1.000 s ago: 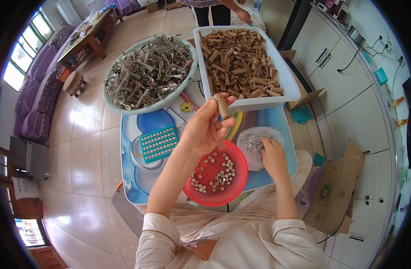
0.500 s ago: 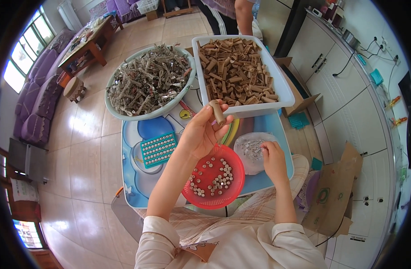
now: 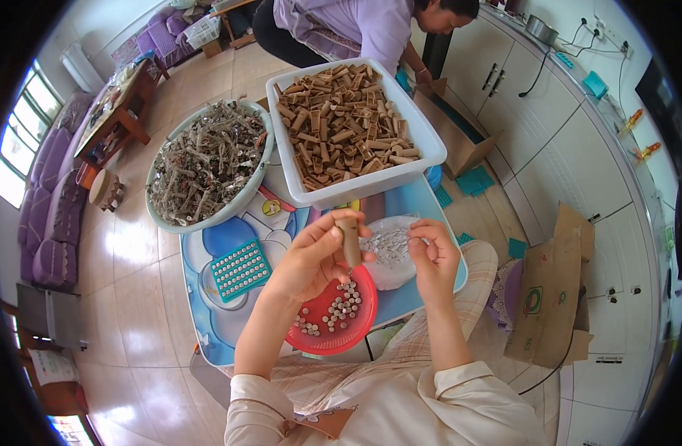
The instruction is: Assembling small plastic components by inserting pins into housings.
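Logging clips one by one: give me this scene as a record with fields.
Left hand: holds brown tube
Right hand: beside whitish container of pale bits; anything pinched unclear
Near side: red bowl, loose silvery discs
Left side: teal tray, silvery discs in rows
Far side: pale green basin of tangled parts; white bin of brown pieces
Background: person in lilac bending near cardboard box

Blue table (image 3: pixel 411 201): teal tray (image 3: pixel 248 288), pale container (image 3: pixel 394 277); white tub (image 3: pixel 376 183), green basin (image 3: pixel 239 204) at far side; red basket (image 3: pixel 364 308) at near edge.
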